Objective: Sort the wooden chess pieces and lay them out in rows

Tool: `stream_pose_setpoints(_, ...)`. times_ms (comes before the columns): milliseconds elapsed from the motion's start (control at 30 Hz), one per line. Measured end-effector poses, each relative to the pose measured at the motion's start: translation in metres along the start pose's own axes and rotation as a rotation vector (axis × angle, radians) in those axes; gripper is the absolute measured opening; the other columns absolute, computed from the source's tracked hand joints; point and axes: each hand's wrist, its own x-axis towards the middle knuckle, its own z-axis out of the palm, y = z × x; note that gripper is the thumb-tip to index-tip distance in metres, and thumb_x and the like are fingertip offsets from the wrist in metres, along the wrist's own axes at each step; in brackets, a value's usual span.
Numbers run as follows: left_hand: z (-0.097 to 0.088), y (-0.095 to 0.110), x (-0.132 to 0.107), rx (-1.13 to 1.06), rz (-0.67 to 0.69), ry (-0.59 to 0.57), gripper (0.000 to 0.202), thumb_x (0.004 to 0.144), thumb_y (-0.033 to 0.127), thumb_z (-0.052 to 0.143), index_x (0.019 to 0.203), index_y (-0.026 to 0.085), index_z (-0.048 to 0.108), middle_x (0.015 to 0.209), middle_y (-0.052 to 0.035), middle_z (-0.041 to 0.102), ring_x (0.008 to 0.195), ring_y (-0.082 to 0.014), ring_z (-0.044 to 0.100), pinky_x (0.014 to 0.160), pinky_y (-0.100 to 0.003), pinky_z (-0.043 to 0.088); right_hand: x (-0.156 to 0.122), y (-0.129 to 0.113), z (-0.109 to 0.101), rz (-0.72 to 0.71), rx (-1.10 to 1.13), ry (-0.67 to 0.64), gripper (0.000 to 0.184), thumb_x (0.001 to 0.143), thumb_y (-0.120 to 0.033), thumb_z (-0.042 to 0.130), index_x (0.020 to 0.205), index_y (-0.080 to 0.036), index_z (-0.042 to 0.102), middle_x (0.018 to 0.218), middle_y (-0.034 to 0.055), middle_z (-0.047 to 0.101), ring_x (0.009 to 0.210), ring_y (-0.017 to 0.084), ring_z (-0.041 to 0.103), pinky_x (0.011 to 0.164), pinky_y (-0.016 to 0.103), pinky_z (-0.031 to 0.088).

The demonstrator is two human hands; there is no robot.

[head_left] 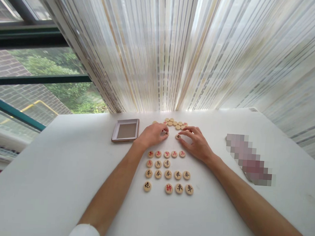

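Round wooden xiangqi pieces with red or black carved characters lie on a white table (47,182). They form loose rows (168,174) in front of my hands. A tight cluster of pieces (174,124) lies beyond my fingers, most of them face down or with unclear faces. My left hand (152,135) pinches one black-marked piece (166,132) at its fingertips. My right hand (196,144) has thumb and forefinger around another piece (177,136). The two hands are close together, with a narrow gap between the pieces they hold.
A shallow square box lid or tray (125,140) with a pale rim sits left of my left hand. A pixelated, blurred object (247,159) lies on the table at right. Striped curtains rise behind the far edge, and a window stands at left.
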Motion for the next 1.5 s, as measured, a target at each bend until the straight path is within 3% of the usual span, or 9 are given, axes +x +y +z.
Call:
stream_pose_setpoints(233, 0.005, -0.004, 0.002, -0.024, 0.023, -0.020, 0.019, 0.087, 0.037, 0.065, 0.100, 0.023, 0.069, 0.097, -0.0044, 0.073, 0.091, -0.0219, 0.067, 0.085, -0.034, 0.052, 0.000, 0.000, 0.002, 0.025, -0.021, -0.007, 0.015, 0.092, -0.036, 0.067, 0.102, -0.028, 0.073, 0.114, 0.0080, 0.062, 0.104, 0.027, 0.056, 0.096, 0.046, 0.052)
stream_pose_setpoints(600, 0.002, -0.004, 0.002, -0.002, 0.074, 0.057, 0.019, 0.088, 0.036, 0.065, 0.103, 0.023, 0.067, 0.102, -0.0050, 0.070, 0.101, -0.0237, 0.063, 0.091, -0.037, 0.050, 0.000, 0.015, 0.002, 0.225, -0.069, 0.114, 0.023, 0.089, -0.030, 0.066, 0.110, -0.023, 0.071, 0.121, 0.0117, 0.059, 0.114, 0.030, 0.053, 0.103, 0.048, 0.047)
stream_pose_setpoints(833, 0.000, 0.004, 0.001, -0.012, 0.140, 0.067, 0.015, 0.089, 0.032, 0.064, 0.101, 0.023, 0.066, 0.103, -0.0034, 0.070, 0.100, -0.0232, 0.063, 0.090, -0.037, 0.050, 0.001, 0.011, 0.002, 0.234, -0.076, 0.097, 0.011, 0.089, -0.028, 0.066, 0.097, -0.023, 0.072, 0.098, 0.0089, 0.061, 0.098, 0.027, 0.058, 0.093, 0.043, 0.050)
stream_pose_setpoints(1067, -0.003, 0.015, -0.001, -0.031, 0.130, 0.025, 0.019, 0.089, 0.034, 0.063, 0.104, 0.023, 0.067, 0.103, -0.0045, 0.069, 0.100, -0.0232, 0.063, 0.091, -0.037, 0.051, 0.002, 0.010, 0.001, 0.260, -0.065, 0.057, 0.007, 0.088, -0.027, 0.065, 0.092, -0.023, 0.069, 0.092, 0.0066, 0.064, 0.090, 0.025, 0.060, 0.084, 0.039, 0.050)
stream_pose_setpoints(1367, -0.006, 0.001, -0.001, -0.058, 0.082, -0.003, 0.019, 0.087, 0.037, 0.064, 0.100, 0.024, 0.069, 0.105, -0.0042, 0.071, 0.106, -0.0248, 0.062, 0.092, -0.037, 0.050, 0.002, 0.012, 0.001, 0.283, -0.008, 0.094, 0.011, 0.085, -0.029, 0.065, 0.093, -0.022, 0.067, 0.087, 0.0054, 0.065, 0.076, 0.022, 0.061, 0.078, 0.039, 0.052)
stream_pose_setpoints(1500, -0.011, 0.000, -0.002, -0.085, 0.061, 0.017, 0.023, 0.087, 0.039, 0.065, 0.103, 0.023, 0.069, 0.103, -0.0052, 0.072, 0.099, -0.0227, 0.065, 0.089, -0.035, 0.051, 0.003, 0.008, -0.002, 0.309, 0.127, 0.116, 0.016, 0.084, -0.033, 0.066, 0.096, -0.022, 0.068, 0.091, 0.0054, 0.068, 0.074, 0.020, 0.063, 0.070, 0.036, 0.052)
